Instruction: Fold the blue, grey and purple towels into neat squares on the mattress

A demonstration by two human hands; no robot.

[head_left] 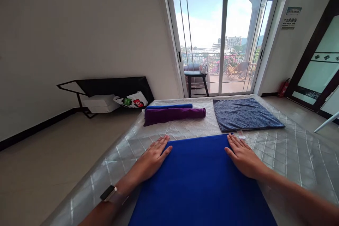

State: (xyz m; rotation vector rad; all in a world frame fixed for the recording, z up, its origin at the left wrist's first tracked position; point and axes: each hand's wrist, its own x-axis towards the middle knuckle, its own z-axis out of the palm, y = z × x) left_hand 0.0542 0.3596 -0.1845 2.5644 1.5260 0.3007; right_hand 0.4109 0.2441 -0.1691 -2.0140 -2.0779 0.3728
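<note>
A blue cloth (198, 180) lies spread flat on the quilted mattress (288, 148), running toward me past the bottom of the view. My left hand (153, 157) rests flat on its far left corner, fingers stretched out and thumb apart. On the far right corner lies my right hand (242, 155), also flat, with a small white tag (241, 134) just beyond its fingers. Neither hand grips anything. Behind the cloth are a rolled purple cloth (174, 115) and a blue roll (169, 106). A grey-blue towel (246, 114) is laid flat at the far right.
A black-framed rack (113, 86) with a white box (99, 103) and a printed bag (132, 99) stands left against the wall. Beyond the mattress are a dark stool (196, 74) and sliding glass doors (221, 42). A red fire extinguisher (283, 88) stands at right.
</note>
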